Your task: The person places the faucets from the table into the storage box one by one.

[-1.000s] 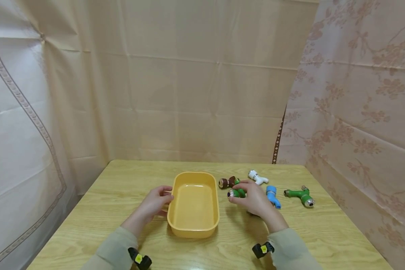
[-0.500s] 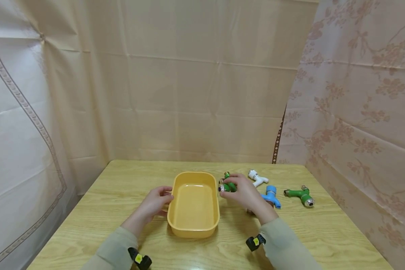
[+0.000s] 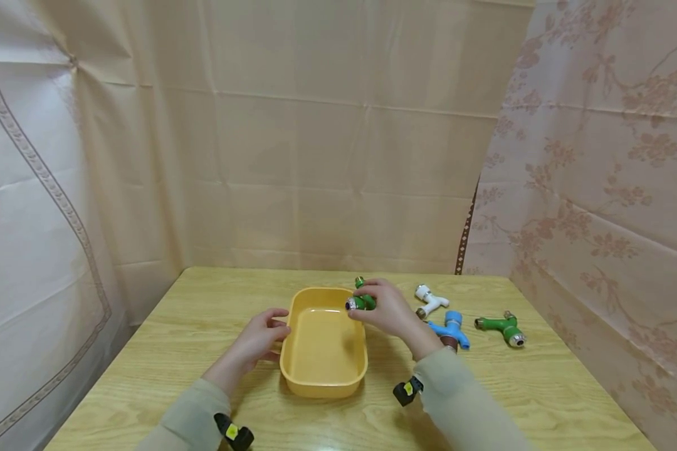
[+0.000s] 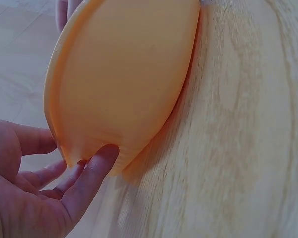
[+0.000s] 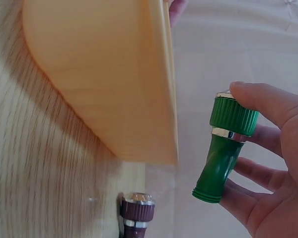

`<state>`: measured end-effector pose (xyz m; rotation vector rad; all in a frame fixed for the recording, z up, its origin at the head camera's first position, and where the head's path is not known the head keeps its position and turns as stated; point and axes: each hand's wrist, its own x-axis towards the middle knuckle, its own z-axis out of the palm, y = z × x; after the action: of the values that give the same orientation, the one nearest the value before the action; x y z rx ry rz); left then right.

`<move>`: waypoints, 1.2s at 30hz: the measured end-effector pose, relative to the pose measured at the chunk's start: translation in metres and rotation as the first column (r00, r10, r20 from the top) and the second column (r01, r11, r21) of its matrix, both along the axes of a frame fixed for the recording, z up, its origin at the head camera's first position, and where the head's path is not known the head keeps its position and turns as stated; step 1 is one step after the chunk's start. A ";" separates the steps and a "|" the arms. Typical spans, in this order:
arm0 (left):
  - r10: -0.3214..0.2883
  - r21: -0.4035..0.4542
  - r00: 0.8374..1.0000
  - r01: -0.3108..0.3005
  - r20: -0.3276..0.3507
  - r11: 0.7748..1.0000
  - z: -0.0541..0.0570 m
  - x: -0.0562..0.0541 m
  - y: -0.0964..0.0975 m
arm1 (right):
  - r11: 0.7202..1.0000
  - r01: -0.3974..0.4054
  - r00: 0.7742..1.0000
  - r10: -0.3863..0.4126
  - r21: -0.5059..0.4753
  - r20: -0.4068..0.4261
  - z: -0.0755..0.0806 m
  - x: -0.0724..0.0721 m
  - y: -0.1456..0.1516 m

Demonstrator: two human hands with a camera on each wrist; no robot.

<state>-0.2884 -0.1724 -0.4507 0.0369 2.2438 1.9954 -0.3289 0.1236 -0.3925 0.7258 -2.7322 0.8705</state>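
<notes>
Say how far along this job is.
Nothing looks finished: no tap shows inside the yellow bin. In hand: the right hand holds a green tap by the bin's far right corner; the left hand touches the bin's side. Apparently remaining on the table: white tap, blue tap, second green tap, brown taps.

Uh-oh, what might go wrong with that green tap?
The green tap could slip, because the right hand has it only between thumb and fingers, up off the table. It might also bump the rim of the yellow tub, since it is near the far right corner. And if it dropped outside the tub, it could knock the brown tap lying close by.
</notes>
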 end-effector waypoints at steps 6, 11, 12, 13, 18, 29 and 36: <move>-0.004 0.006 1.000 0.004 0.012 1.000 0.002 0.001 -0.001 | 1.000 -0.013 0.999 0.013 0.007 0.041 0.001 -0.007 -0.015; -0.004 0.007 1.000 0.004 0.009 1.000 0.001 0.000 -0.002 | 0.999 -0.044 0.997 0.042 0.028 0.064 -0.001 -0.011 -0.026; -0.005 0.006 1.000 0.005 0.009 1.000 0.001 0.000 -0.002 | 0.998 -0.052 0.997 0.049 0.035 0.063 -0.002 -0.012 -0.028; -0.006 0.006 1.000 0.006 0.009 1.000 0.001 0.000 -0.003 | 0.997 -0.059 0.996 0.056 0.042 0.068 -0.002 -0.013 -0.030; -0.003 0.004 1.000 0.003 0.004 1.000 0.000 0.001 -0.002 | 0.994 -0.089 0.992 0.083 0.068 0.095 -0.004 -0.016 -0.039; -0.001 0.001 1.000 0.001 0.000 1.000 -0.001 0.000 0.000 | 0.989 -0.100 0.988 0.086 0.107 0.125 -0.010 -0.021 -0.048; 0.001 -0.002 1.000 -0.001 -0.001 1.000 -0.001 0.000 0.000 | 0.989 -0.097 0.987 0.082 0.112 0.135 -0.011 -0.024 -0.051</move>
<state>-0.2888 -0.1724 -0.4516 0.0365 2.2474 1.9941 -0.3526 0.0724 -0.4039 0.8487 -2.9073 0.8068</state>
